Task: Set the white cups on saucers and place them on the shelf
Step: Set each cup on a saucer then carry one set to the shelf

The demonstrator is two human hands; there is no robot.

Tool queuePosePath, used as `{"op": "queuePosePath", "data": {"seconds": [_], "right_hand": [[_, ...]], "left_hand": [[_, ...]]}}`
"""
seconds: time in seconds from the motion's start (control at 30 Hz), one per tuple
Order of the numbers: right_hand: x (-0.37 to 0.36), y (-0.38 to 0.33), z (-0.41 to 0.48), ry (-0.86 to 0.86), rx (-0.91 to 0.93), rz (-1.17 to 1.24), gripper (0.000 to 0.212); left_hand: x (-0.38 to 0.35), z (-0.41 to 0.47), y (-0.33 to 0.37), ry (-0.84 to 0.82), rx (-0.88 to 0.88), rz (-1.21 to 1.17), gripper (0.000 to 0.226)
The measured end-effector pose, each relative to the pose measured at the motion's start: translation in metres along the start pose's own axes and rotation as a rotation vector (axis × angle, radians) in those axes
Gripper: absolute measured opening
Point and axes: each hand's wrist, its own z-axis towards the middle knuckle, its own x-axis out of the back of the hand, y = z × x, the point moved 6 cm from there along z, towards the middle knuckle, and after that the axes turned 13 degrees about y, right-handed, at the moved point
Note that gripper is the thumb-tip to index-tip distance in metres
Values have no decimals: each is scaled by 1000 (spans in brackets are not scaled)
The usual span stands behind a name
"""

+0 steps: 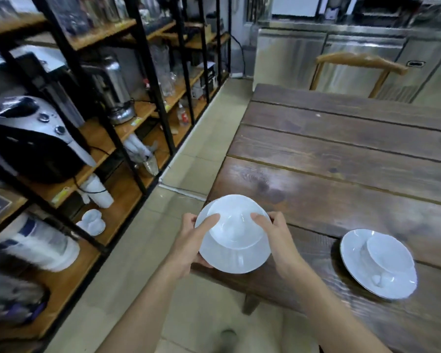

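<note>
A white cup (236,222) sits on a white saucer (239,261) that I hold in the air at the table's near left corner. My left hand (191,240) grips the saucer's left rim with the thumb resting on the cup's edge. My right hand (278,238) grips the right rim, thumb on the cup as well. A second white cup (388,253) stands on its own saucer (354,253) on the dark wooden table (341,174), to my right. Another cup and saucer (92,222) rest on a low wooden shelf (117,220) at the left.
A black metal rack with wooden shelves (143,113) fills the left side, holding a coffee machine (33,138), a steel appliance (112,90), stacked paper cups (97,189) and glassware. A tiled aisle (189,161) runs between rack and table. A wooden chair (359,62) and steel counters stand behind.
</note>
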Motion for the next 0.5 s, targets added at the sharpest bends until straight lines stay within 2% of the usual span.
{"op": "queuePosePath", "data": {"seconds": [0.2,0.33,0.5], "right_hand": [[-75,-25,-53,-231,77,4,40],[-130,-34,-105,-402,101,-18,38],[-193,-41,-173,-565,163,-76,40]], "left_hand": [[96,-47,-4,261,-14,-122,83],[169,-85,-10,437,-39,-225,70],[245,-131,-24,574,-67,-366,88]]}}
